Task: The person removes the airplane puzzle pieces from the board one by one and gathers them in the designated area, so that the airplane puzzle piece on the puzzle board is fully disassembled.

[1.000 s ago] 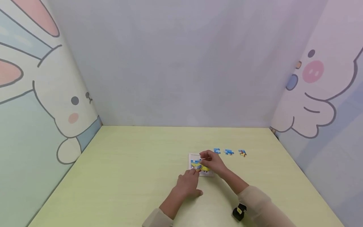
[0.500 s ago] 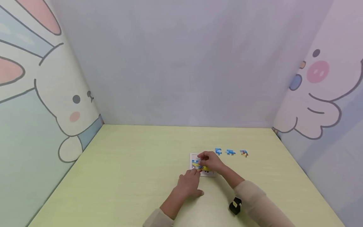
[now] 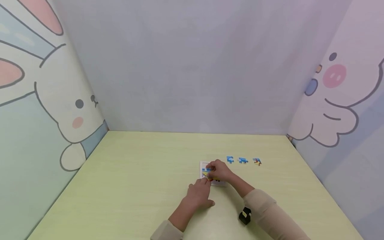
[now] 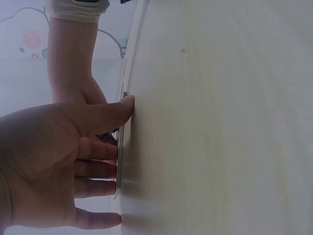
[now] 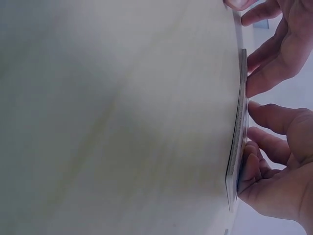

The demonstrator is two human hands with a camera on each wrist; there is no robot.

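Note:
A small white-framed jigsaw board (image 3: 201, 170) lies on the table, its picture in blue, yellow and red partly covered by the hands. My left hand (image 3: 199, 194) rests its outstretched fingertips on the near left edge of the board. In the left wrist view, the left thumb (image 4: 117, 113) is down at the tabletop. My right hand (image 3: 221, 171) is over the board, thumb and index finger bent in a pinch at a puzzle piece mostly hidden beneath them. From the right wrist, its other fingers (image 5: 252, 169) appear curled against the board.
Three loose puzzle pieces lie in a row behind and right of the board: a blue one (image 3: 230, 159), another blue one (image 3: 243, 160), and a blue, red and yellow one (image 3: 257, 161). A black device (image 3: 245, 216) is by the right sleeve. Cartoon-printed walls (image 3: 186, 66) enclose the table.
My right hand has shifted slightly left across the board, covering more of its picture, and its forearm has followed. The left hand stays at the board's edge. The loose pieces remain in place.

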